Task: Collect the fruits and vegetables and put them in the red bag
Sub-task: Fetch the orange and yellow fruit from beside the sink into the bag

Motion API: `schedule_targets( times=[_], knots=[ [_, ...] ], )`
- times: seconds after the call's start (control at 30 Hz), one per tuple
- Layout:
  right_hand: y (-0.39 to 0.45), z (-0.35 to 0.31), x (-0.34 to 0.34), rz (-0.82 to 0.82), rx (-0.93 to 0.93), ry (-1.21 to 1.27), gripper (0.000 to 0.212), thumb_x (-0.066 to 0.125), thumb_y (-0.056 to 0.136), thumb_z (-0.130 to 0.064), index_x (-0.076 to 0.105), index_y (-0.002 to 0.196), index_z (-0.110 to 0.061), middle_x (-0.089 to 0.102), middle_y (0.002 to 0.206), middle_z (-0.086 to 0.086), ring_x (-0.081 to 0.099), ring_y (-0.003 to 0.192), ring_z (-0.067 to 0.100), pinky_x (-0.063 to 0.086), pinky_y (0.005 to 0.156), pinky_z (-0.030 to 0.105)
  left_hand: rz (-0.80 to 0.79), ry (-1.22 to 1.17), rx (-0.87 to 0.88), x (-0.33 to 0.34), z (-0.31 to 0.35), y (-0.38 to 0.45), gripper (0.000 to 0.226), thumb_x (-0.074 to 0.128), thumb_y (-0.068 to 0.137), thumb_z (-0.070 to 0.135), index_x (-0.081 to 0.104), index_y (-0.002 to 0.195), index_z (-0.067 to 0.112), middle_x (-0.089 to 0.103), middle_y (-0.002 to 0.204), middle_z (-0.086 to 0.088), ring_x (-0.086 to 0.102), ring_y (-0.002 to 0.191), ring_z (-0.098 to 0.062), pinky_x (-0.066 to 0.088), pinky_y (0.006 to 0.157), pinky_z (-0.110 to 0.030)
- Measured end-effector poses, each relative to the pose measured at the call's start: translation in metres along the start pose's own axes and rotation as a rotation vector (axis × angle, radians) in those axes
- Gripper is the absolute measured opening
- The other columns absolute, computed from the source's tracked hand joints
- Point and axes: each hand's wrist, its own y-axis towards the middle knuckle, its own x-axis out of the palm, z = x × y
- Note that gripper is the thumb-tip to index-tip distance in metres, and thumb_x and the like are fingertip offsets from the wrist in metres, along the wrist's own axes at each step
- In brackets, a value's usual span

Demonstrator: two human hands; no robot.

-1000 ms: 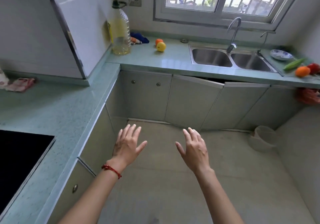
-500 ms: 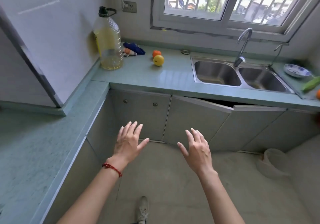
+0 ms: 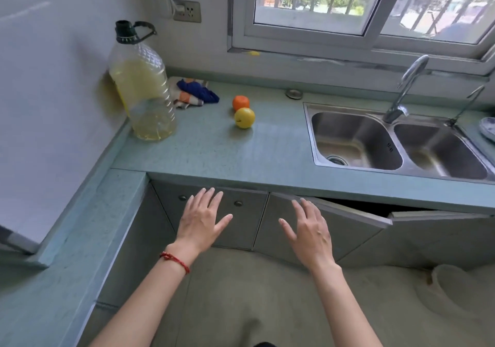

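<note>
Closer to the counter now than half a second back: yellow fruit [image 3: 244, 117] and orange fruit [image 3: 240, 102] larger in view, near 12 o'clock of the hands, touching or nearly so, orange one just behind. Left hand [image 3: 200, 220] and right hand [image 3: 309, 232] held out palm-down in front of the cabinet doors [image 3: 233, 220], fingers spread apart, gripping nothing. No red bag anywhere in view.

Risks, as judgement only: round fruit on a smooth countertop [image 3: 267, 143], so a glancing touch could send one rolling toward the sink [image 3: 356, 143] at 2 o'clock or off the front edge. Reaching for both at once may knock one into the other. Oil bottle [image 3: 142, 86] at 10 o'clock, tall, possibly tipped by a careless elbow. Door ajar [image 3: 334, 220] under the sink, easy to bump with a knee or hip.
</note>
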Motion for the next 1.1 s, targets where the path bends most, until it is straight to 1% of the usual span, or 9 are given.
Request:
schedule_targets(
  times=[0.1, 0.3, 0.37, 0.5, 0.7, 0.8, 0.9, 0.97, 1.1],
  knots=[
    [0.051, 0.008, 0.010, -0.035, -0.018, 0.019, 0.056, 0.053, 0.090, -0.039, 0.043, 0.135, -0.007, 0.043, 0.142, 0.018, 0.035, 0.135, 0.031, 0.029, 0.110, 0.042, -0.002, 0.002, -0.018, 0.006, -0.003, 0.049, 0.064, 0.038, 0.091, 0.049, 0.024, 0.143, 0.014, 0.025, 0.152, -0.010, 0.016, 0.142, -0.023, 0.009, 0.117, -0.038],
    [0.154, 0.024, 0.024, -0.053, -0.061, 0.054, 0.055, 0.058, 0.088, -0.036, 0.046, 0.132, -0.006, 0.047, 0.138, 0.021, 0.042, 0.130, 0.036, 0.039, 0.101, 0.048, -0.011, -0.001, -0.074, 0.011, 0.004, 0.143, 0.064, 0.040, 0.091, 0.047, 0.023, 0.143, 0.013, 0.024, 0.152, -0.010, 0.017, 0.142, -0.024, 0.012, 0.116, -0.037],
    [0.186, 0.026, 0.026, -0.065, -0.080, 0.060, 0.055, 0.059, 0.087, -0.036, 0.047, 0.131, -0.005, 0.048, 0.136, 0.022, 0.044, 0.128, 0.037, 0.041, 0.100, 0.049, -0.003, -0.017, -0.096, 0.009, 0.005, 0.171, 0.064, 0.040, 0.091, 0.047, 0.023, 0.143, 0.013, 0.025, 0.152, -0.010, 0.017, 0.142, -0.024, 0.012, 0.116, -0.037],
    [0.236, 0.022, 0.032, -0.092, -0.117, 0.061, 0.056, 0.058, 0.087, -0.037, 0.046, 0.131, -0.005, 0.050, 0.135, 0.021, 0.045, 0.127, 0.036, 0.040, 0.101, 0.049, -0.009, -0.031, -0.147, 0.009, -0.002, 0.212, 0.064, 0.039, 0.091, 0.047, 0.022, 0.143, 0.013, 0.023, 0.153, -0.010, 0.016, 0.142, -0.024, 0.011, 0.116, -0.036],
    [0.293, 0.009, 0.047, -0.177, -0.119, 0.104, 0.058, 0.051, 0.090, -0.041, 0.039, 0.137, -0.008, 0.044, 0.141, 0.017, 0.038, 0.133, 0.032, 0.035, 0.106, 0.044, -0.019, -0.093, -0.178, 0.012, -0.025, 0.270, 0.065, 0.039, 0.091, 0.050, 0.025, 0.142, 0.013, 0.027, 0.151, -0.010, 0.019, 0.141, -0.024, 0.012, 0.115, -0.034],
    [0.318, -0.001, 0.057, -0.206, -0.063, 0.173, 0.059, 0.049, 0.091, -0.043, 0.035, 0.140, -0.012, 0.039, 0.145, 0.012, 0.033, 0.135, 0.026, 0.030, 0.109, 0.039, -0.022, -0.170, -0.173, 0.012, -0.040, 0.303, 0.062, 0.044, 0.090, 0.046, 0.030, 0.140, 0.011, 0.031, 0.149, -0.011, 0.022, 0.139, -0.025, 0.015, 0.115, -0.034],
    [0.344, -0.015, 0.068, -0.246, 0.062, 0.306, 0.060, 0.050, 0.091, -0.043, 0.033, 0.141, -0.014, 0.037, 0.146, 0.007, 0.031, 0.135, 0.021, 0.030, 0.108, 0.034, -0.047, -0.298, -0.183, 0.010, -0.055, 0.341, 0.059, 0.049, 0.090, 0.039, 0.033, 0.139, 0.010, 0.034, 0.147, -0.012, 0.026, 0.137, -0.026, 0.019, 0.113, -0.034],
    [0.361, -0.026, 0.074, -0.267, 0.150, 0.418, 0.061, 0.053, 0.089, -0.041, 0.034, 0.140, -0.015, 0.038, 0.145, 0.007, 0.032, 0.135, 0.020, 0.028, 0.108, 0.031, -0.056, -0.424, -0.223, 0.008, -0.064, 0.367, 0.057, 0.050, 0.090, 0.037, 0.035, 0.138, 0.009, 0.037, 0.145, -0.013, 0.030, 0.135, -0.026, 0.023, 0.110, -0.035],
    [0.392, -0.041, 0.090, -0.277, 0.273, 0.533, 0.066, 0.062, 0.085, -0.038, 0.035, 0.140, -0.015, 0.041, 0.142, 0.008, 0.037, 0.132, 0.022, 0.031, 0.107, 0.035, -0.075, -0.648, -0.333, 0.004, -0.078, 0.418, 0.056, 0.051, 0.090, 0.036, 0.036, 0.137, 0.011, 0.039, 0.145, -0.012, 0.034, 0.134, -0.025, 0.028, 0.107, -0.034]
  ],
)
